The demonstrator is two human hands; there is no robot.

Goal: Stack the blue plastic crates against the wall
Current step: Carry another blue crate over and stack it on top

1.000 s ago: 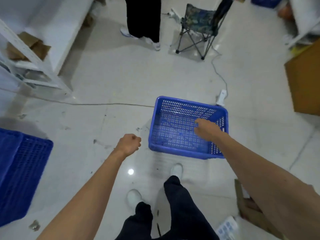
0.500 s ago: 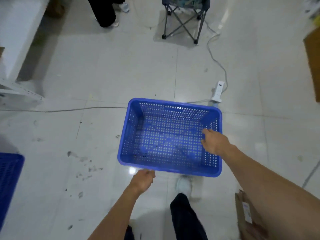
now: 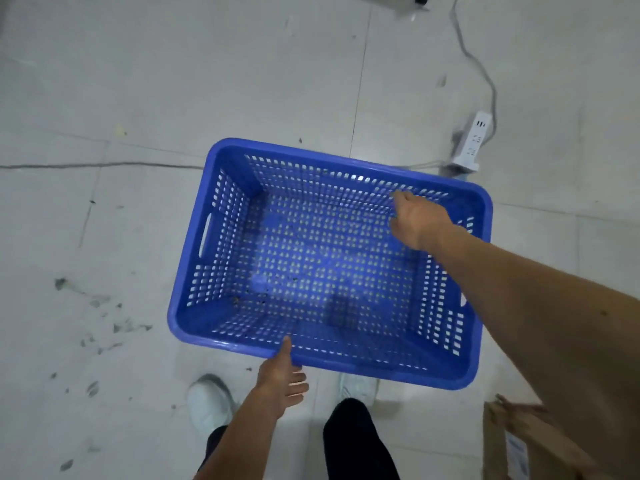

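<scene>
Pale grey floor tiles (image 3: 145,81), scuffed and spotted with dark marks, fill the view from above; every position below is given relative to the blue crate (image 3: 221,327), which lies open side up at the centre of the frame. Left of the crate, a thin dark cable (image 3: 86,165) runs across the tiles up to its far left corner. At the crate's near rim, towards the left, the left hand (image 3: 282,379) is placed with the thumb over the rim edge and the remaining fingers spread loosely beneath it; whether they press the underside cannot be told. Below the crate's near wall stand two white shoes (image 3: 207,403) and dark trouser legs (image 3: 356,445). Inside the crate, towards the right of the far wall, the right hand (image 3: 417,220) reaches across the perforated floor, its fingertips touching the inner face of the far wall; its grip is hidden behind the back of the hand. Beyond the crate's far right corner lies a white power strip (image 3: 472,142) with a pale cord. Near the crate's near right corner sits a brown cardboard box (image 3: 519,445), partly cut off.
</scene>
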